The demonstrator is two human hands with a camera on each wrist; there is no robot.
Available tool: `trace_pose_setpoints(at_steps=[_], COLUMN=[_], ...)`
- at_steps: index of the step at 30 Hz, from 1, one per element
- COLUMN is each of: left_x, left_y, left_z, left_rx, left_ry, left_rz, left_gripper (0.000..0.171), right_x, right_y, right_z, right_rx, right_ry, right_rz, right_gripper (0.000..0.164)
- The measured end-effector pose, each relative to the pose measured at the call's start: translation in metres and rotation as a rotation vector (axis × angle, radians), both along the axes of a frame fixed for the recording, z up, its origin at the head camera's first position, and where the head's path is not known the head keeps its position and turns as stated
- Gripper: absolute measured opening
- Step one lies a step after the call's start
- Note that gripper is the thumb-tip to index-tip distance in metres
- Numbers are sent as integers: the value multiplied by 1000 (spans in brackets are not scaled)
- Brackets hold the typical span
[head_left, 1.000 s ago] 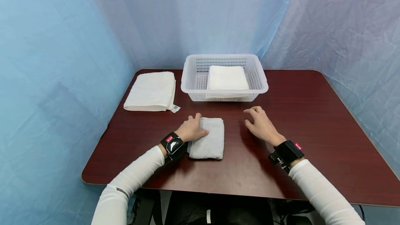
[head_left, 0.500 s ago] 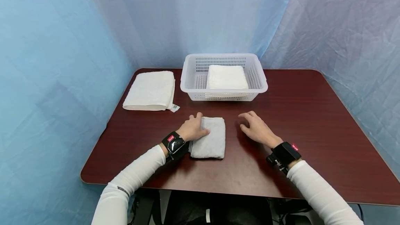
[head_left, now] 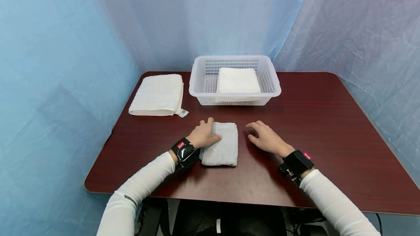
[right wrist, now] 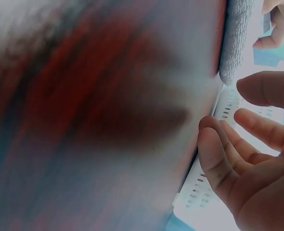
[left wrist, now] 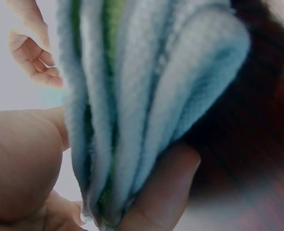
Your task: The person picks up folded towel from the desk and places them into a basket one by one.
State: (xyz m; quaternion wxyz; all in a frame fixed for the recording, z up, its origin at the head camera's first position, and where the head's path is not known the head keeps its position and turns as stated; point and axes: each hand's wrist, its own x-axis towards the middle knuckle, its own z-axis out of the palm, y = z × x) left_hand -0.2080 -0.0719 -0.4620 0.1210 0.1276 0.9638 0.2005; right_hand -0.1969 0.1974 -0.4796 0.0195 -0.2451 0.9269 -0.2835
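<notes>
Table (head_left: 328, 126), basket (head_left: 273, 83) with folded towel (head_left: 238, 80)

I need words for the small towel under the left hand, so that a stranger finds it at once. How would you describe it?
Start at the white basket at the back of the dark red table. In front of it, near the front edge, lies the small folded towel, gripped by the left hand at its left side. It alone is grey; the other two towels are white.
</notes>
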Motion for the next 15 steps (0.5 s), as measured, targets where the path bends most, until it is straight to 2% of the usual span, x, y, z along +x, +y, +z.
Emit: trace_pose_setpoints(at_steps=[15], left_x=[2], left_y=[6], left_z=[3], left_rx=[16], left_ry=[0], left_rz=[-4], left_gripper=[66], right_x=[2], right_y=[-3], right_z=[-5], right_rx=[13], right_ry=[-7], right_rz=[44], right_gripper=[36])
